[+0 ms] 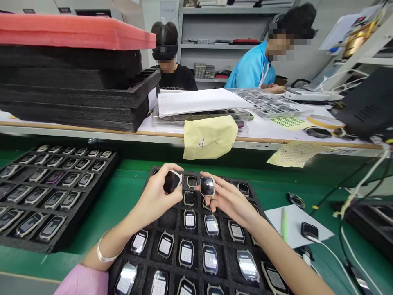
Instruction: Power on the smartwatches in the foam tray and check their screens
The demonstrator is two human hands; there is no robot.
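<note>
My left hand [161, 194] grips a strapless smartwatch [172, 182] with a dark screen, thumb and fingers around its edges. In my right hand [229, 196] is another smartwatch [207, 186], with a dark, shiny face and a light case, pinched at its side. Both hands are above a black foam tray [198, 233] whose square slots hold several smartwatches. Many watches in the nearer rows have lit white screens, such as one smartwatch [186, 253], while those farther back look dark. One slot [168, 219] just below my left hand holds no watch.
A second foam tray [89, 196] of watches lies at left on the green bench [129, 168]. Stacked black foam trays [70, 102] under pink foam [76, 32] stand on the shelf. A cabled watch [309, 230] rests at right on white paper [273, 213]. Two people sit beyond.
</note>
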